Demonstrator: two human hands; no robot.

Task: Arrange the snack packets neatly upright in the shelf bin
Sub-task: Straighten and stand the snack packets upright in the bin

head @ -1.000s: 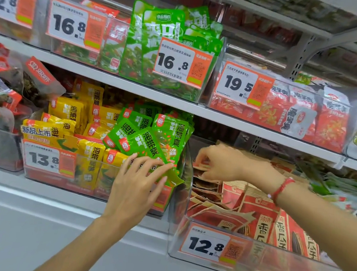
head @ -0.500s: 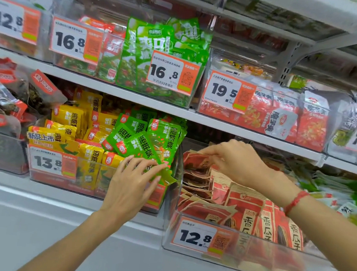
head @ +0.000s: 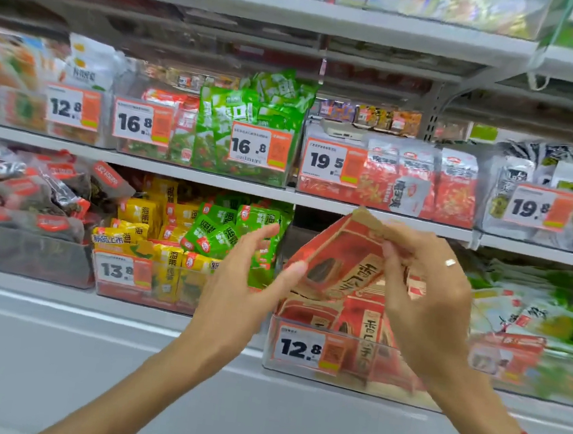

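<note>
Upper shelf, middle of the frame: a clear bin of green packets carries a 16.8 price tag. To its right, red-and-white packets sit behind a 19.5 tag. On the lower shelf at centre left, yellow packets and small green packets share a bin marked 13.8. Dark packets with red labels fill the far left.
</note>
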